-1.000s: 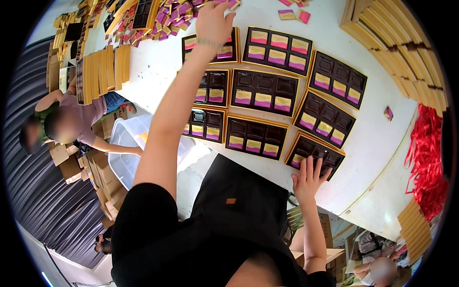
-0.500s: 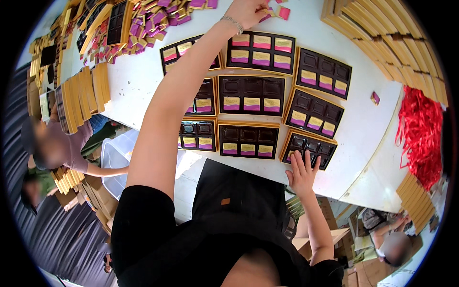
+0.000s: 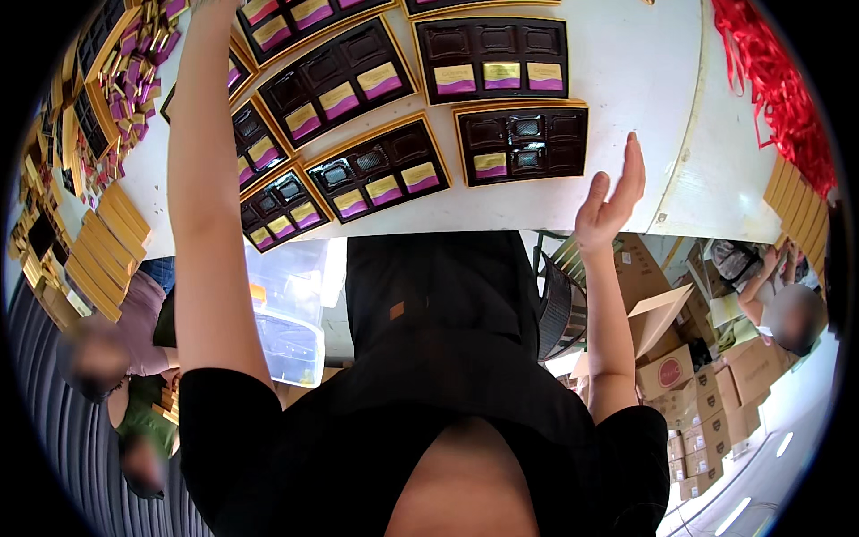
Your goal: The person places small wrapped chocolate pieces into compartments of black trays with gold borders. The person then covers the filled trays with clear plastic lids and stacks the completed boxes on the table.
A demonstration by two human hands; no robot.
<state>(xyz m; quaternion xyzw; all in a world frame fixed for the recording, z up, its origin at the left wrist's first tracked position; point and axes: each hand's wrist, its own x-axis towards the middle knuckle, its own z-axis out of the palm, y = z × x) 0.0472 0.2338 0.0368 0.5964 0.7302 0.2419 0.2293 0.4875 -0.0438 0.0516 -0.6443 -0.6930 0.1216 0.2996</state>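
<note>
Flat gold-edged boxes with dark moulded trays stand in rows on the white table. My right hand (image 3: 613, 199) is just right of the nearest right-hand box (image 3: 546, 143), apart from it, fingers stretched and holding nothing. That box has one gold-and-purple wrapped square (image 3: 490, 165) in its lower left slot. The box behind it (image 3: 491, 43) has three squares along its front row, as does the box to its left (image 3: 371, 154). My left forearm (image 3: 215, 170) reaches over the left-hand boxes to the top edge, where the hand is cut off.
Loose purple-and-gold wrapped squares (image 3: 134, 63) are heaped at the far left, near stacked gold boxes (image 3: 107, 251). Red ribbon strips (image 3: 783, 89) hang at the right. A clear plastic bin (image 3: 291, 313) stands below the table's front edge. Co-workers are at both sides.
My right hand has come off the near right box and moved to its right, fingers now straight. My left hand has left the view at the top. The view has shifted.
</note>
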